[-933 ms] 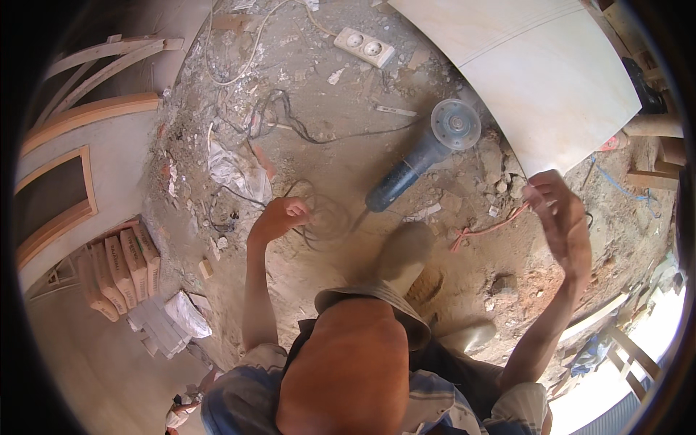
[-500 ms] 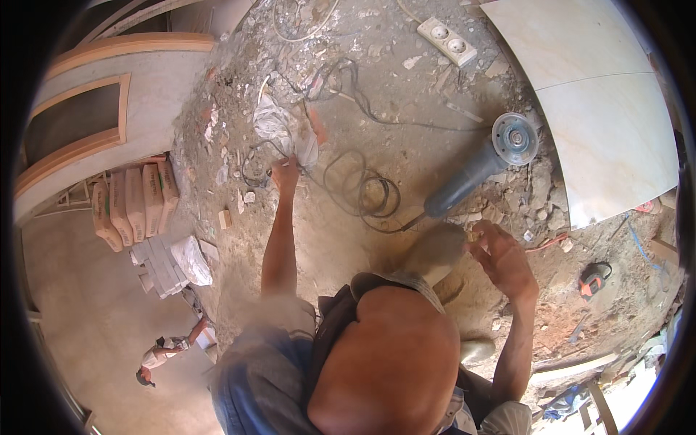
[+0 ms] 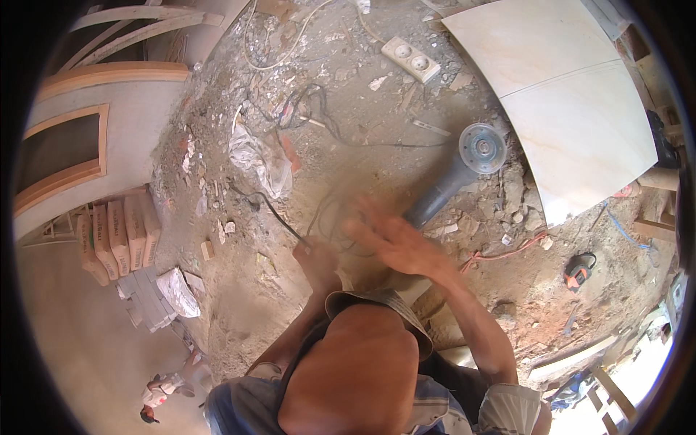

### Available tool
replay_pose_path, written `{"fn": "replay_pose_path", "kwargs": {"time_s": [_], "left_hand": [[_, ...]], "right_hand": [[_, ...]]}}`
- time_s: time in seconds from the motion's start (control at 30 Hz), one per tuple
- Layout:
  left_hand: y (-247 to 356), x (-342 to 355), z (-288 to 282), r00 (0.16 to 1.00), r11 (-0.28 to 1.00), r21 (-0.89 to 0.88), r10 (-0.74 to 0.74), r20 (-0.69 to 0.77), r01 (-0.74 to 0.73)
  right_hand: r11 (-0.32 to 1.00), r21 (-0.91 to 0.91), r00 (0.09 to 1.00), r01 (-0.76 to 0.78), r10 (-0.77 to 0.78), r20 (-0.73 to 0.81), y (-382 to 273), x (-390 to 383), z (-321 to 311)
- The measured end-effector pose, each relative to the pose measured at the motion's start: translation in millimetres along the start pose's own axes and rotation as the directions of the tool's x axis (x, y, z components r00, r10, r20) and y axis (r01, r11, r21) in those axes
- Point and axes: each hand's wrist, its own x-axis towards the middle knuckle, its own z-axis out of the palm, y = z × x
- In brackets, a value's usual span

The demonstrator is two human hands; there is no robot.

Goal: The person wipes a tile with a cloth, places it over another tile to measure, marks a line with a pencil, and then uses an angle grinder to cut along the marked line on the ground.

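In my left hand (image 3: 317, 259) is a black power cord (image 3: 279, 216), its fingers closed round it; the cord's end lies on the dirt near a crumpled white plastic bag (image 3: 257, 159). My right hand (image 3: 395, 241) is stretched out over the cord's loose loops, its fingers apart and smeared by motion. I cannot see it holding anything. Just beyond the right hand an angle grinder (image 3: 438, 190) lies on the ground, its round disc (image 3: 482, 148) facing up. My right hand partly hides the lower end of the grinder's body.
A white socket strip (image 3: 411, 59) lies at the far side. Large pale tiles (image 3: 565, 94) stand at the right, near rubble (image 3: 516, 192). A tape measure (image 3: 579, 272) is on the dirt. At the left are several paper sacks (image 3: 119, 235) and another person (image 3: 161, 388).
My left hand has come nearer, drawing the cord away from the plastic bag. My right hand has moved left and forward, over the loops beside the grinder.
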Motion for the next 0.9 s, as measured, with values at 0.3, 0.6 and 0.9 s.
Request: {"fn": "replay_pose_path", "kwargs": {"time_s": [0.3, 0.6, 0.9], "left_hand": [[-17.1, 15.2, -45.6, 0.576, 0.962, 0.145, 0.015, 0.817, -0.23], [32.6, 153.6, -62.8, 0.66, -0.014, -0.734, -0.425, 0.619, 0.679], [105.5, 62.2, -7.4, 0.613, 0.681, -0.111, -0.562, 0.555, 0.724]], "right_hand": [[0.944, 0.326, 0.989, -0.04, 0.084, -0.123, 4.9, 84.1, 81.1], [0.877, 0.464, 0.971, -0.122, 0.009, 0.238, 52.0, 5.1, 44.5], [0.738, 0.659, 0.99, -0.144, 0.101, 0.103, -10.3, 28.4, 20.3]]}}
